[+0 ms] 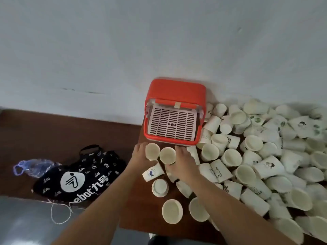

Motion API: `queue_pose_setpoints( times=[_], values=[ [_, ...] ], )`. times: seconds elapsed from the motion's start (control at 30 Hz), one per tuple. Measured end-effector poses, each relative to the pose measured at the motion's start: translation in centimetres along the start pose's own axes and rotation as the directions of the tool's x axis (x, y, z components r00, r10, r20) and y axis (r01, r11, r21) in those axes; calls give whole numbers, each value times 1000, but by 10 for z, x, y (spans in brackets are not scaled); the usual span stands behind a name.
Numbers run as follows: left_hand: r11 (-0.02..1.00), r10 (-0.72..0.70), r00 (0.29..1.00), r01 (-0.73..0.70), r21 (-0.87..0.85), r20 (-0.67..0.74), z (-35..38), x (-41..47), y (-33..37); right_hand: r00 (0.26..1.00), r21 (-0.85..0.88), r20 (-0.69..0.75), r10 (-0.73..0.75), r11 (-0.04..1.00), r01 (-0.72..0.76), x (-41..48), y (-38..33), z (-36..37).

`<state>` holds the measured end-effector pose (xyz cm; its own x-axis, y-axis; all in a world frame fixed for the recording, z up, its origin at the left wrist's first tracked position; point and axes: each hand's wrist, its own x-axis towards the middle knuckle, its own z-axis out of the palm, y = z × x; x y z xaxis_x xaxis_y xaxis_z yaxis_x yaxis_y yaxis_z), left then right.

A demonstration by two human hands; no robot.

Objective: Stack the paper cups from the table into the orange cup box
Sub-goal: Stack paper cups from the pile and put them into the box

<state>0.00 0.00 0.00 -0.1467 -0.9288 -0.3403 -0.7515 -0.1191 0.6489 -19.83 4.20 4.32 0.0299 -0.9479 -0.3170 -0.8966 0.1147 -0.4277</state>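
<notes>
The orange cup box stands against the white wall, its open front showing a pale slotted tray. Just in front of it my left hand grips an upright white paper cup. Beside it my right hand grips a second upright paper cup. A cup with a blue logo lies on its side under my hands. A big heap of white paper cups covers the brown table to the right.
A black patterned bag with a white logo lies at the left, with a crumpled plastic bottle beside it. Loose upright cups stand near the table's front edge. The wall closes off the far side.
</notes>
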Motion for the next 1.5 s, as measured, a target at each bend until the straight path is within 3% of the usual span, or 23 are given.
queue_pose_setpoints(
  times=[0.1, 0.23, 0.43, 0.6, 0.83, 1.0, 1.2, 1.4, 1.5],
  values=[
    [997, 5, 999, -2, -75, 43, -5, 12, 7, 1000, -46, -25, 2, 999, -3, 19, -5, 10],
    [999, -40, 991, 41, -3, 128, -4, 30, -3, 998, -123, 69, -3, 992, 12, 34, -9, 19],
    [995, 16, 982, -33, 92, 190, 3, 35, -9, 997, -139, 80, 11, 990, 1, 42, -5, 32],
    [995, 72, 993, -77, 58, 91, -11, 24, -1, 999, -16, -14, -33, 999, 32, 38, -3, 10],
    [968, 44, 994, -67, -242, -101, -52, -1, 39, 988, 319, -155, 7, 947, 44, 20, 13, -67],
    [937, 10, 971, -93, -337, -239, -63, 28, 78, 969, 367, -247, 9, 926, 85, 37, 25, -100],
    [985, 36, 980, -67, -156, -194, -31, 84, 84, 964, 300, -267, -8, 950, 91, 54, 34, -93],
    [980, 70, 987, -41, 193, -142, 0, 112, 55, 970, 292, -244, -13, 953, 86, 65, 38, -78],
    [979, 63, 987, -33, 203, -145, 4, 110, 44, 971, 251, -236, -42, 962, 103, 72, 37, -74]
  ],
)
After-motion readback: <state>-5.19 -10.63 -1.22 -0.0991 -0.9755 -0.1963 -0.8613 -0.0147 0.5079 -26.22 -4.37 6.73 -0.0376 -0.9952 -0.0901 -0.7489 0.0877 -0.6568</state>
